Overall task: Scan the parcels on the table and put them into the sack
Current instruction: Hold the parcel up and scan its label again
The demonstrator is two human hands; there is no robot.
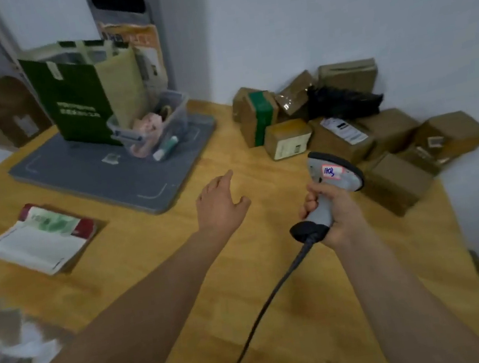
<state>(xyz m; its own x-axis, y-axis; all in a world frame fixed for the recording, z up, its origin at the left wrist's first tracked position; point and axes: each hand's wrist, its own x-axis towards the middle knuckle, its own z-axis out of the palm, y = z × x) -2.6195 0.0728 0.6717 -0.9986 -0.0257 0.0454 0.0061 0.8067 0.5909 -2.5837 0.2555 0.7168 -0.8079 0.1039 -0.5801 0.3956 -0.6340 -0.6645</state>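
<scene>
Though near parcels [287,139], tray [92,175] and bin [182,112].

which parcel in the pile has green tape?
The box near the pile's left end, with a green band; the others are plain brown, white-labelled or black.

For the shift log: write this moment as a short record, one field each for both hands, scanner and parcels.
left hand: open, extended over the table, holding nothing
right hand: grips the scanner by its handle
scanner: grey, corded, head pointing toward the parcels
parcels: brown boxes and a black bag, piled by the wall at the table's far right
</scene>
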